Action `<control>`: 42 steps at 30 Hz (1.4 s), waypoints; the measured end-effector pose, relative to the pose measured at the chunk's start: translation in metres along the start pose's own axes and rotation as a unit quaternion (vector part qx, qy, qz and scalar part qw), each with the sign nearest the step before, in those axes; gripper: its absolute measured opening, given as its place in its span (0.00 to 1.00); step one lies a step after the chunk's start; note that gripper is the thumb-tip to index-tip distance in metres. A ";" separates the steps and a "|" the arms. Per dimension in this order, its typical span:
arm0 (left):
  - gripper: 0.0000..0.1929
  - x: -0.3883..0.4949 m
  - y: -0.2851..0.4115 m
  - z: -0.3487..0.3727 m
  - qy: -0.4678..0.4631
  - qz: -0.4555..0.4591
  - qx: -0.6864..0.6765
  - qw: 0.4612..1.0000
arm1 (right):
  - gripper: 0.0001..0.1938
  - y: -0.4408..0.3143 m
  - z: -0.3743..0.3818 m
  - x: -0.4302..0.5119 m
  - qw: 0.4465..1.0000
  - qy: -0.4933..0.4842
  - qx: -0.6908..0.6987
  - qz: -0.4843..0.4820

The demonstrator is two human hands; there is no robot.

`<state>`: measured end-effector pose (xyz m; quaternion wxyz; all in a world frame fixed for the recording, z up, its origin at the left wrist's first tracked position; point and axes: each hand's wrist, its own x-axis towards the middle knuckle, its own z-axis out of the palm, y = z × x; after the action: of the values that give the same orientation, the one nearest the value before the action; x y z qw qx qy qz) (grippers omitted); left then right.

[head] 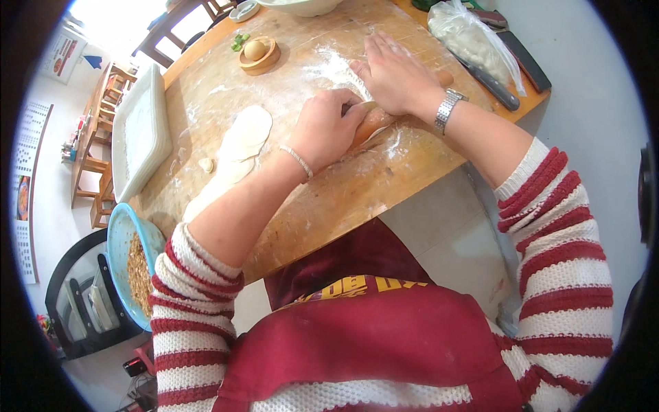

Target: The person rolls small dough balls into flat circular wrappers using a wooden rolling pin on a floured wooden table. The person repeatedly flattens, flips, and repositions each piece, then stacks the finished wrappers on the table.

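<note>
My left hand (pixel 329 123) is curled over the board, thumb and fingers pinching the edge of a thin piece of dough (pixel 380 135). That dough lies mostly hidden beneath a wooden rolling pin (pixel 371 123). My right hand (pixel 394 74) rests flat on the pin, fingers stretched forward; one end of the pin shows past the wrist. Rolled dough wrappers (pixel 246 133) overlap in a row left of my left hand, partly behind the forearm. Beside them sits a small lump of dough (pixel 206 165). Loose flour (pixel 332 67) is scattered in front of both hands.
On the wooden board (pixel 329 206) stands a round wooden dish (pixel 260 64) with a ball (pixel 255 50) in it. Stacked white trays (pixel 141 134) and a blue basin of filling (pixel 136 268) are at left. A knife (pixel 491 85) lies by a bag (pixel 471 38) at right.
</note>
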<state>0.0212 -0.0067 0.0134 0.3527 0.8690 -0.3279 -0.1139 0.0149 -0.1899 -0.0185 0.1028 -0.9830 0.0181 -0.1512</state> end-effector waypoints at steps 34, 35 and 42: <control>0.11 -0.027 -0.001 0.009 0.053 -0.079 -0.157 0.983 | 0.34 -0.005 -0.016 -0.027 0.997 -0.055 0.039 -0.040; 0.11 -0.021 -0.001 0.007 0.047 -0.075 -0.131 0.987 | 0.35 -0.009 -0.012 -0.020 0.998 -0.049 0.025 -0.029; 0.11 -0.006 0.005 0.003 -0.041 -0.097 -0.049 0.993 | 0.30 0.007 -0.060 -0.120 0.993 0.005 0.019 -0.119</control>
<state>0.0134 -0.0068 0.0146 0.3680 0.8731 -0.2501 -0.1993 -0.1180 -0.2005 0.0011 0.1031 -0.9752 -0.1011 -0.1678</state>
